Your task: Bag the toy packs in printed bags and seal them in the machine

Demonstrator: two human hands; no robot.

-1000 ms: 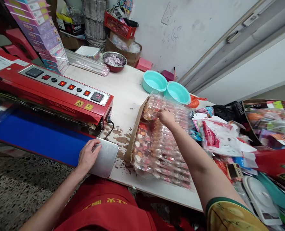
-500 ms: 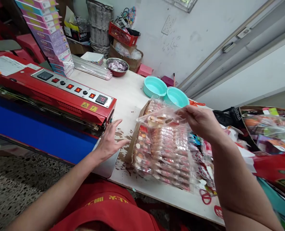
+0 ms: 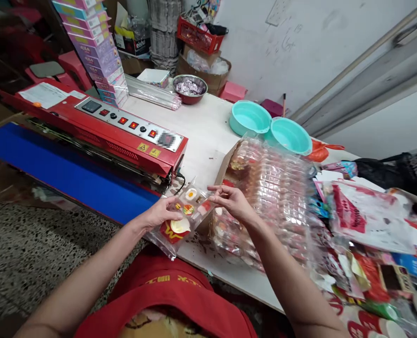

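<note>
A clear plastic bag (image 3: 190, 206) is stretched between my hands in front of the red machine's near end. Inside it lie small food-shaped pieces: a fried egg, a burger and a red piece with a yellow zigzag. My left hand (image 3: 162, 213) grips the bag's left side, thumb on top. At the upper right edge, my right hand (image 3: 229, 202) pinches the plastic between thumb and fingers. Just to the right stands a cardboard box (image 3: 225, 164) packed with rows of similar filled bags (image 3: 271, 197). My right forearm passes over its near part.
On the left is the red machine (image 3: 138, 134) with lit switches and a blue conveyor belt (image 3: 71, 171). Two turquoise basins (image 3: 250, 117) and a metal bowl (image 3: 189, 89) stand farther back. Stacked small boxes (image 3: 101, 58) rise behind the machine. Mixed packaging (image 3: 370, 216) crowds the right.
My right hand has brought the bag leftward from above the box. My left hand, open and apart before, now holds its left side. The view has shifted rightward.
</note>
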